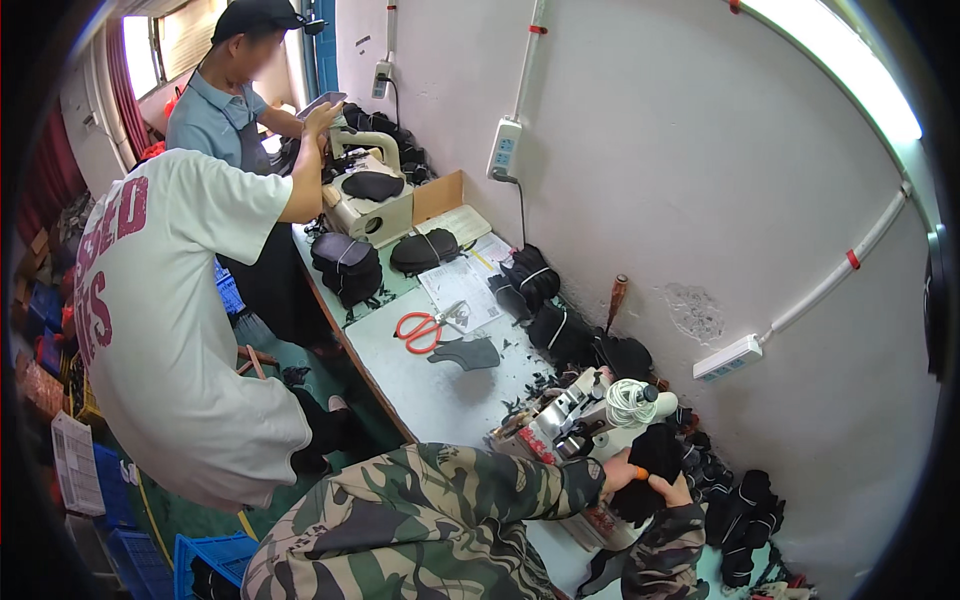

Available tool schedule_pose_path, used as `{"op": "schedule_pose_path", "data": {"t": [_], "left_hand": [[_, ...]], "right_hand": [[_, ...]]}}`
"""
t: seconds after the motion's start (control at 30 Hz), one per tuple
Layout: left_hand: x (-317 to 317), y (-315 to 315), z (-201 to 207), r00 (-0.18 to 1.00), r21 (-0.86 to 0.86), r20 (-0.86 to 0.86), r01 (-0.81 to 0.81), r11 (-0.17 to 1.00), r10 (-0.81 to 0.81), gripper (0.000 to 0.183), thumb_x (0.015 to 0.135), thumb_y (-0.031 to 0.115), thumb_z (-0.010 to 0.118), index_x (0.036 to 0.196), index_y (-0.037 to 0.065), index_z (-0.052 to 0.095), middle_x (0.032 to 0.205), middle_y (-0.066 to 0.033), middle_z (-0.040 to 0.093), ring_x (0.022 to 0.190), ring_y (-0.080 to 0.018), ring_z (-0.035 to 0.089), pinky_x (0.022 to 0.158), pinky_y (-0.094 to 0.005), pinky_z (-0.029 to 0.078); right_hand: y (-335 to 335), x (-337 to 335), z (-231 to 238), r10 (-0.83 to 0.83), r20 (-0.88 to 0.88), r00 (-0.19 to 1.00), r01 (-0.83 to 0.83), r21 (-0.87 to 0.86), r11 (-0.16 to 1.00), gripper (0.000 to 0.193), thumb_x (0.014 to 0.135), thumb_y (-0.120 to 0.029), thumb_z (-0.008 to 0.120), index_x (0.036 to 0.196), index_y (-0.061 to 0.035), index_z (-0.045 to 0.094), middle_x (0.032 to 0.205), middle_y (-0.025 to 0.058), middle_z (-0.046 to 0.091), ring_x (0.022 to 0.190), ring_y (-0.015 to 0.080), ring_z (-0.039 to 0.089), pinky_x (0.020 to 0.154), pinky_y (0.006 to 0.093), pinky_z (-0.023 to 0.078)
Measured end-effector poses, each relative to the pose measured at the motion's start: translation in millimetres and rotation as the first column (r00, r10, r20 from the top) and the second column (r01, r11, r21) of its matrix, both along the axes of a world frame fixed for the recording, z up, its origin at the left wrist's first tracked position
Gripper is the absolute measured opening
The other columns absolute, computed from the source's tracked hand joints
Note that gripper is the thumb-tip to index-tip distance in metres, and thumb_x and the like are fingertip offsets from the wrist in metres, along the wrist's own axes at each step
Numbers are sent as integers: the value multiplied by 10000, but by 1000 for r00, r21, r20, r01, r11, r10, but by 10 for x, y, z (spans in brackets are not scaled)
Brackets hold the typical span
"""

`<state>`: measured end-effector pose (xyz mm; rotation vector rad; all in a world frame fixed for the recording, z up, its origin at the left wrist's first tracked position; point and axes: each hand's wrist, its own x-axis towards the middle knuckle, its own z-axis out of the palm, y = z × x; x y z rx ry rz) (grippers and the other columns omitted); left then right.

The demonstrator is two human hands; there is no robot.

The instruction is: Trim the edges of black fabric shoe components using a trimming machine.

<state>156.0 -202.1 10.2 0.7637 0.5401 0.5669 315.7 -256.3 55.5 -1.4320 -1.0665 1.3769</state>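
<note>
The left hand (617,474) and right hand (673,489) are both closed on a black piece (656,452), which sits at the near end of the sewing-type machine (572,402); grip at each fingertip is partly hidden. Judged as mid-operation: the piece is in hand, not set down. Tied black bundles (562,333) lie along the wall side of the tabletop (385,368); whether they are finished or waiting cannot be told. One loose dark cutout (468,353) lies beside the orange-handled scissors (428,328).
</note>
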Motion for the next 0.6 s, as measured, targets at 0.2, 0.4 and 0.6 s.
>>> {"op": "schedule_pose_path", "data": {"t": [0.2,0.4,0.6], "left_hand": [[41,-74,-67,971,173,-236,21,985,21,650,766,69,627,1347,3,343,1271,-192,509,1156,-280,520,954,-354,430],[-96,-25,-64,850,724,-351,-19,689,392,907,698,94,675,1445,56,162,1401,-255,324,1293,-379,354,1053,-406,327],[-150,146,-13,900,708,-366,104,698,237,895,716,151,680,1448,42,176,1441,-213,295,1335,-326,315,1097,-367,279]], "right_hand": [[-48,55,-221,-299,370,879,279,109,954,629,654,-155,792,1200,32,544,1010,108,664,903,218,623,837,333,480],[-189,-226,285,-136,946,293,13,138,990,601,571,-269,787,1095,-77,565,902,153,665,862,320,652,775,402,509],[-60,-113,374,-14,853,522,-174,123,977,660,657,-328,738,1199,-26,514,986,215,627,931,373,612,810,421,496]]}}
